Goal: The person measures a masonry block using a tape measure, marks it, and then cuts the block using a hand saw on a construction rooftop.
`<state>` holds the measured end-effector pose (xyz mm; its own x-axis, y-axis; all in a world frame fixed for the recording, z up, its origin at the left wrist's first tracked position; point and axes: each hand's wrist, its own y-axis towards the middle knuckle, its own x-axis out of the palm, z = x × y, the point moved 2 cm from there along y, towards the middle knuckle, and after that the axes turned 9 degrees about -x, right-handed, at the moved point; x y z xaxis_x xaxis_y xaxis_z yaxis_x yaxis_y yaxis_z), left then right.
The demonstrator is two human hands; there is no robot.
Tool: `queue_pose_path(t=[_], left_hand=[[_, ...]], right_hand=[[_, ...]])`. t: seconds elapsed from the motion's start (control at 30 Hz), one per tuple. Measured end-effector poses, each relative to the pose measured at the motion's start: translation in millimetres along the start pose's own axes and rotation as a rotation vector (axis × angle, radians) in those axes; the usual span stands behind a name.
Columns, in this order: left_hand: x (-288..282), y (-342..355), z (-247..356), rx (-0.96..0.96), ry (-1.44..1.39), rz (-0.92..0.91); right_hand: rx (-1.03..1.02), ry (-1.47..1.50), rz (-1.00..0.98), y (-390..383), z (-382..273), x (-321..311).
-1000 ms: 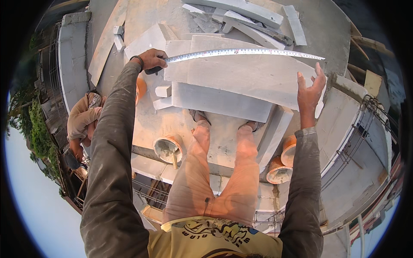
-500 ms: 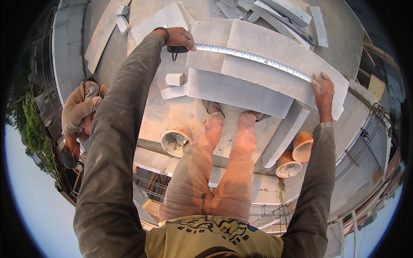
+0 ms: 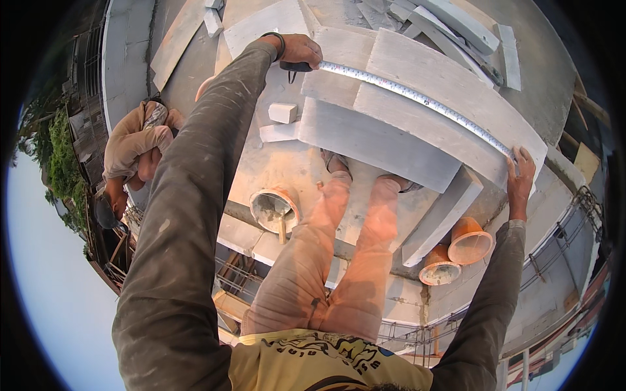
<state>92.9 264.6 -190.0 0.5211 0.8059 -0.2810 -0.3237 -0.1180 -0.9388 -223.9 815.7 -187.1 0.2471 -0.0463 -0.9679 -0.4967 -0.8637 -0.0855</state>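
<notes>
My left hand [image 3: 301, 53] is closed on the black tape measure case [image 3: 293, 66] at the upper middle. The white blade [image 3: 417, 98] runs diagonally right across pale grey block panels [image 3: 456, 85]. At its far end my right hand [image 3: 520, 173] has its fingertips closed on the blade's tip, against the panel's right end. Below, another panel [image 3: 372, 140] lies crosswise, with a narrower slab [image 3: 443, 212] angled down from its right. A small block [image 3: 282, 112] sits on an offcut [image 3: 277, 132] to the left.
Block offcuts [image 3: 456, 29] are piled behind. Orange-rimmed buckets [image 3: 274, 208] stand near my legs [image 3: 339, 260], two more [image 3: 468, 241] at right. A co-worker [image 3: 134, 140] crouches at left beside a wall edge [image 3: 117, 58]. Rebar [image 3: 557, 231] and a drop edge border the slab.
My right hand has gone from open, apart from the tape, to holding its end on the panel's right. The tape has settled diagonally onto the panel; my left hand appears higher and further right in view.
</notes>
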Motion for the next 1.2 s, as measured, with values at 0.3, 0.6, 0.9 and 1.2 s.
queue_pose_path(t=[0.3,0.6,0.9,1.2], left_hand=[[8.0,1.8,26.6,0.081,0.059,0.013],[14.6,13.8,49.7,0.011,0.288,-0.098],[20.6,17.0,45.1,0.023,0.084,-0.175],[37.3,31.1,35.5,0.1,-0.217,-0.241]], right_hand=[[-0.002,-0.021,-0.046,-15.4,18.8,-9.8],[-0.015,0.077,-0.045,-23.4,20.4,-10.2],[-0.043,0.11,-0.045,-22.8,27.7,-7.8],[0.029,0.196,-0.137,-15.8,30.3,-13.5]])
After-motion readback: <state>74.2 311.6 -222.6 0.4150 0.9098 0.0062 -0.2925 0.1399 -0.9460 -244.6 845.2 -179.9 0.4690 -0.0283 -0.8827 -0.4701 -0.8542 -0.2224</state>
